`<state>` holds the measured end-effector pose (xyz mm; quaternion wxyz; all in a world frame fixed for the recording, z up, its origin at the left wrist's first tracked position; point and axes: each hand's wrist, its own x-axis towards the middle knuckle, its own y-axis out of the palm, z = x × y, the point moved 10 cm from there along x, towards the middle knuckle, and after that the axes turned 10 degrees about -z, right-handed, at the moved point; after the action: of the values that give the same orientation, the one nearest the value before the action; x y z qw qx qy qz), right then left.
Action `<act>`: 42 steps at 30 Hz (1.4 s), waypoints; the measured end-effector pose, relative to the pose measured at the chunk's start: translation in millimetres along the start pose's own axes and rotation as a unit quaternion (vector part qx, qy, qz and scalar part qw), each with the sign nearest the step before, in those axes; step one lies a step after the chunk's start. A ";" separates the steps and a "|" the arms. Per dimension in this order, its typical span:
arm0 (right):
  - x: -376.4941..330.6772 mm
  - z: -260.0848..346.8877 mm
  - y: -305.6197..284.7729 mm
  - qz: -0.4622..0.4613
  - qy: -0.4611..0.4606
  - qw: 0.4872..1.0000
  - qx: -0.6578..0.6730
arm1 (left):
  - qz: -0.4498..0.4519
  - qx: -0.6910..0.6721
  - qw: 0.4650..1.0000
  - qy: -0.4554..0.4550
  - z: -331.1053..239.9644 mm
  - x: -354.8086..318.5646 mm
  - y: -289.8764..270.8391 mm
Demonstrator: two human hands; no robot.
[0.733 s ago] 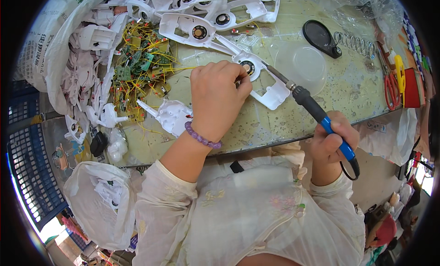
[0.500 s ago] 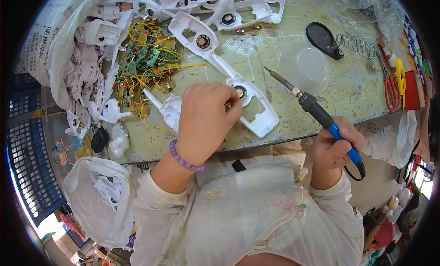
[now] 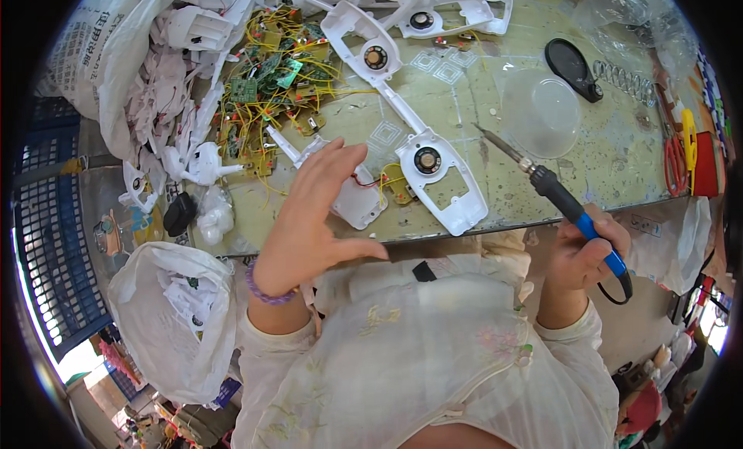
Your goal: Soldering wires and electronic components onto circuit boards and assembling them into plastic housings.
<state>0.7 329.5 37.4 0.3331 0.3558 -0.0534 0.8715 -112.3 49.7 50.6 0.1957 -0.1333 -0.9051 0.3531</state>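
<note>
Head view: left hand [image 3: 309,217] open with fingers [image 3: 340,159] spread, raised just beside white plastic housing [image 3: 433,170] with round speaker near front edge of surface [image 3: 619,163]; right hand [image 3: 584,256] closed around blue-handled soldering iron [image 3: 553,190], tip pointing toward housing, apart from it.
</note>
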 end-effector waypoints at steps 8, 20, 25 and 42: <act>0.1 -2.3 2.9 -0.026 0.017 1.000 0.001 | -0.036 0.045 0.996 0.070 0.6 -5.3 -2.6; -2.3 2.9 7.2 -0.003 0.015 1.000 0.009 | -0.032 -0.128 0.991 0.033 -2.9 12.2 25.3; -5.7 0.7 10.4 0.022 0.038 0.998 0.036 | -0.072 -0.050 0.996 0.005 -1.7 14.8 33.8; -21.3 8.3 14.0 0.047 0.012 0.997 0.062 | -0.127 0.137 0.975 0.123 -29.4 7.9 43.1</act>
<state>8.0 304.4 31.6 0.2694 0.3622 -0.0124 0.8922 -101.7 100.8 42.7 0.3653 -0.0323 -0.8268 0.4266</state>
